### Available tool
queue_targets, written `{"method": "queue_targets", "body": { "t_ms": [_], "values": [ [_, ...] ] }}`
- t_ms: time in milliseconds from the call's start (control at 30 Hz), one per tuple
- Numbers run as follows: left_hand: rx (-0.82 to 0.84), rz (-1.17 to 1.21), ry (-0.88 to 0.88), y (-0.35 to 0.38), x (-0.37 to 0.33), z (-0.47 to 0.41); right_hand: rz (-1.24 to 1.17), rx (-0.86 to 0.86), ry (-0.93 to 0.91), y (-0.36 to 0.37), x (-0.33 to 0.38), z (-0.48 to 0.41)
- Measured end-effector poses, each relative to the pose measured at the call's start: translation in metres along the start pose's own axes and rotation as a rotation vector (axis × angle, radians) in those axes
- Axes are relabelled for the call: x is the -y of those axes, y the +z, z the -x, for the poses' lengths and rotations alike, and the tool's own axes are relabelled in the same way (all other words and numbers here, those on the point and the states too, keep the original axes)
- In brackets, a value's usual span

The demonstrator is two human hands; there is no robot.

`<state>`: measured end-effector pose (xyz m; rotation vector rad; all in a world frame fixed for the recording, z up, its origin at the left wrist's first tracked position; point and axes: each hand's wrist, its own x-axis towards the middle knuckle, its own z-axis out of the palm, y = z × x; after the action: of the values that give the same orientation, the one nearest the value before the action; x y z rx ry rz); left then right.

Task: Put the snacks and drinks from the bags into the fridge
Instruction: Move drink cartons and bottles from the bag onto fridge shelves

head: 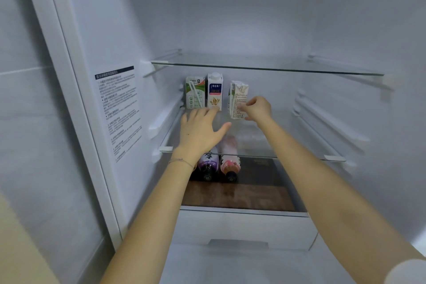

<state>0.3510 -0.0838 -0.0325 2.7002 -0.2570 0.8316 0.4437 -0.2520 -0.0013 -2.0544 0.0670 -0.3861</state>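
Observation:
Three drink cartons stand on the fridge's middle glass shelf (258, 145). A green and white carton (194, 95) is at the far left, with a dark blue and white carton (214, 92) beside it. A beige carton (238, 99) stands apart to the right. My right hand (258, 108) pinches the beige carton's right side between fingers and thumb. My left hand (201, 129) hovers flat with spread fingers over the shelf, its fingertips near the base of the blue carton. Under the shelf lie a purple-labelled bottle (208, 166) and a pink-labelled bottle (229, 163).
An upper glass shelf (276, 68) spans the fridge above the cartons. A white drawer (242, 228) sits below the bottles' shelf. The left inner wall carries a printed label (119, 110). Rail supports line the right wall (329, 122).

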Motion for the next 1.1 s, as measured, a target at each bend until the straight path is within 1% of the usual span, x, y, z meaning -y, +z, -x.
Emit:
{"method": "queue_targets", "body": {
  "t_ms": [100, 300, 400, 600, 700, 767, 867, 933, 1033, 1100],
  "values": [
    [-0.02, 0.0, -0.002, -0.003, 0.001, -0.002, 0.051, 0.041, -0.029, 0.009, -0.002, -0.004],
    [-0.037, -0.006, -0.016, -0.004, 0.008, -0.006, -0.023, 0.076, 0.005, 0.014, 0.007, -0.006],
    [-0.046, -0.015, -0.02, -0.003, 0.01, -0.006, -0.052, 0.139, 0.027, 0.018, 0.012, -0.004],
    [-0.025, -0.031, -0.011, -0.002, 0.008, -0.003, 0.012, 0.266, 0.032, 0.023, 0.009, -0.01],
    [-0.01, -0.031, 0.0, -0.002, 0.006, 0.003, 0.013, 0.35, 0.025, 0.013, 0.021, 0.01],
    [0.001, -0.032, 0.007, -0.005, 0.005, 0.007, 0.045, 0.366, -0.022, 0.007, 0.031, 0.029],
    [0.014, -0.037, 0.035, -0.011, 0.003, 0.016, 0.144, 0.255, -0.157, 0.004, 0.037, 0.053],
    [0.025, -0.032, 0.062, -0.016, 0.002, 0.024, 0.286, 0.209, -0.214, 0.001, 0.031, 0.07],
    [0.043, 0.003, 0.112, -0.021, -0.001, 0.036, 0.564, 0.196, -0.171, -0.01, 0.018, 0.102],
    [0.05, 0.046, 0.153, -0.024, -0.007, 0.046, 0.682, 0.153, -0.135, -0.027, 0.013, 0.132]
  ]
}}
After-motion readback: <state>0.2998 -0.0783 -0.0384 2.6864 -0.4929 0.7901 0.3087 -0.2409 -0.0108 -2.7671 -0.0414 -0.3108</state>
